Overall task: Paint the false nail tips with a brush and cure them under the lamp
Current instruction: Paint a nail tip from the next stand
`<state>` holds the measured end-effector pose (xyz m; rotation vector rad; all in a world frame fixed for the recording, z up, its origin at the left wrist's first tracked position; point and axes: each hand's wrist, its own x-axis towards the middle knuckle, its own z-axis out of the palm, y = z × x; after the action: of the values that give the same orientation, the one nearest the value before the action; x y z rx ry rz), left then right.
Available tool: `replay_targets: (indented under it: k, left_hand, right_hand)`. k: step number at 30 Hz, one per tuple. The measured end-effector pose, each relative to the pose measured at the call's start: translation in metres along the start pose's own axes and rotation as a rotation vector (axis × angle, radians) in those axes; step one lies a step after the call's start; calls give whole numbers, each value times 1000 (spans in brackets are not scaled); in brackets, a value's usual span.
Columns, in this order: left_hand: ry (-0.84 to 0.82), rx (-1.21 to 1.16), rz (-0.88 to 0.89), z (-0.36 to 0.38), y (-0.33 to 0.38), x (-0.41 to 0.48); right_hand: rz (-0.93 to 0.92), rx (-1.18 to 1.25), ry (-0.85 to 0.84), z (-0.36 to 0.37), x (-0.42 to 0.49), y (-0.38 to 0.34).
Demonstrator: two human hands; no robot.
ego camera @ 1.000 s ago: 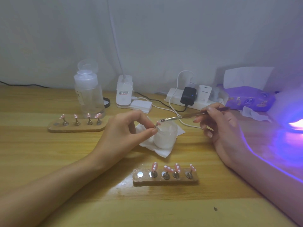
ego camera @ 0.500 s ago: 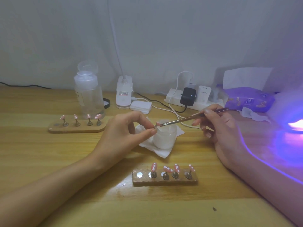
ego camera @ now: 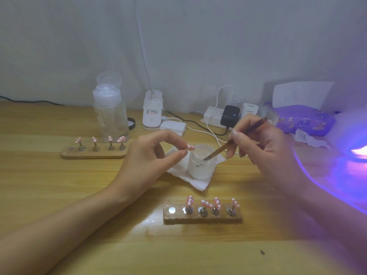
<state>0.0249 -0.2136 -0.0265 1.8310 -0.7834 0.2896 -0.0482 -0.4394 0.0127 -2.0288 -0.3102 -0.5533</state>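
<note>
1. At the middle of the wooden table, the left hand is raised with its thumb and forefinger curled together, pinching the small stand of a pink false nail tip with white dots. The tip sticks out past the fingertips to the right, just above the left rim of a white cup.
2. The right hand holds a brush like a pen, fingers curled round the handle. The brush slants down and to the left, and its front end is inside the mouth of the cup. The bristles are blurred, so whether they touch anything inside is hard to say.
3. The brush end and the held nail tip are near each other but apart, with the cup rim between them.
4. The cup stands on a folded white tissue.
5. In front of the cup, nearer the person, lies a wooden block with four pink dotted nail tips standing on little metal stands.
6. To the left, beyond the left hand, a second block carries four more pink tips, just in front of a clear bottle.
7. At the right edge, the lamp glows purple and throws violet light over the table and the right forearm, well apart from the held tip.
</note>
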Motion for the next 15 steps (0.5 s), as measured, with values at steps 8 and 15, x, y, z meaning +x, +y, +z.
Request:
replay_targets:
  k: [8, 15]
  left_hand:
    - [6, -4, -13, -1, 1, 1]
    - [-30, -35, -7, -1, 1, 1]
  right_hand:
    - [134, 253, 174, -5, -1, 10]
    - [388, 538, 339, -3, -4, 27]
